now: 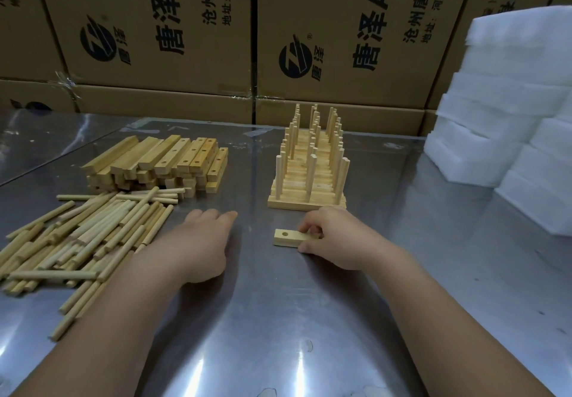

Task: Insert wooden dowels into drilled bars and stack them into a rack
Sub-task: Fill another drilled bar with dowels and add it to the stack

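The right hand (332, 235) pinches a drilled bar (288, 238) flat at the middle of the desk (278, 319), hole up for a dowel, while the open left hand (201, 242) rests beside the loose dowels (93, 235) near the left edge.

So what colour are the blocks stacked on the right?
The blocks are white, best in the head view.

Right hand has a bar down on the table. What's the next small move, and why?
Probably reach the left hand to the loose dowels beside it and pick one up. The right hand pinches the drilled bar flat on the steel table, its visible hole is empty, and the left hand holds nothing.
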